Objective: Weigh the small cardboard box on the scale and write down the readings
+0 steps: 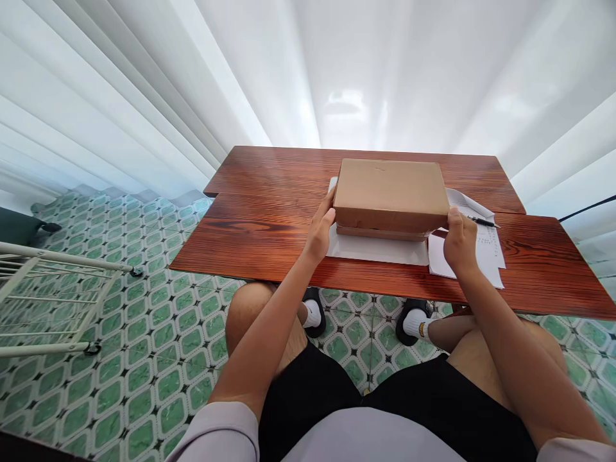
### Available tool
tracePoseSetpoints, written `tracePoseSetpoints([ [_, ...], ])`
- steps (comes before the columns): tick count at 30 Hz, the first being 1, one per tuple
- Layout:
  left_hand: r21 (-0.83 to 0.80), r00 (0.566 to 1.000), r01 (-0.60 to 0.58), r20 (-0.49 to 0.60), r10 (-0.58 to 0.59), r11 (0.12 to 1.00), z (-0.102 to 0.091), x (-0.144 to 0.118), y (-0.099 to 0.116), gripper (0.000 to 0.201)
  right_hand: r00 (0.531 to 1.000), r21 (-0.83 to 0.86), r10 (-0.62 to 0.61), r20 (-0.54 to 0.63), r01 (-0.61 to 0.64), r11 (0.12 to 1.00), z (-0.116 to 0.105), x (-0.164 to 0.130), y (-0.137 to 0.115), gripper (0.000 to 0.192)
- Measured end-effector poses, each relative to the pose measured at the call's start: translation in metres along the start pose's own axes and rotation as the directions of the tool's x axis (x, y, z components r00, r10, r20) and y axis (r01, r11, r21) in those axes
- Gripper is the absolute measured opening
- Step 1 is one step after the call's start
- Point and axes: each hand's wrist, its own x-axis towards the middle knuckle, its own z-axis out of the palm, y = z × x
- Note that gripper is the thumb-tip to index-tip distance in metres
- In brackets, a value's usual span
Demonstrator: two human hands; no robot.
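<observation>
A closed brown cardboard box [391, 192] is seen at the centre of the frame, on a dark red wooden table [269, 224], and it is gripped at both ends. The left hand [321, 230] is pressed against the box's left end, the thumb laid along the near edge; the remaining fingers are hidden behind the box, so their spread cannot be told. The right hand [459, 240] is clamped on the lower right corner, thumb on top, the other fingers curled out of sight beneath. A second, thinner brown layer is glimpsed under the box's front edge, but whether it is a lid or a tray cannot be made out. White sheets [380, 250] are partly covered by the box, and printed paper [488, 247] at centre right is too small to read. A dark pen [482, 221] lies on that paper. At the left edge, a white wire rack [52, 295] is cut off by the frame.
</observation>
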Motion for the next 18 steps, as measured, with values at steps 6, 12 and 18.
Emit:
tracePoseSetpoints([
  [6, -0.022, 1.0, 0.007, -0.016, -0.008, 1.0, 0.003, -0.001, 0.006, 0.05, 1.0, -0.002, 0.011, 0.017, -0.011, 1.0, -0.003, 0.0, -0.001, 0.056],
  [12, 0.015, 0.956, -0.179, -0.232, 0.177, 0.984, -0.008, -0.005, 0.031, 0.044, 0.983, -0.045, -0.148, -0.112, 0.143, 0.989, -0.006, 0.003, -0.009, 0.054],
  [18, -0.067, 0.885, -0.341, -0.359, 0.296, 0.938, -0.015, -0.021, 0.067, 0.028, 0.791, -0.251, -0.491, -0.366, 0.424, 0.87, -0.008, -0.007, -0.015, 0.033],
])
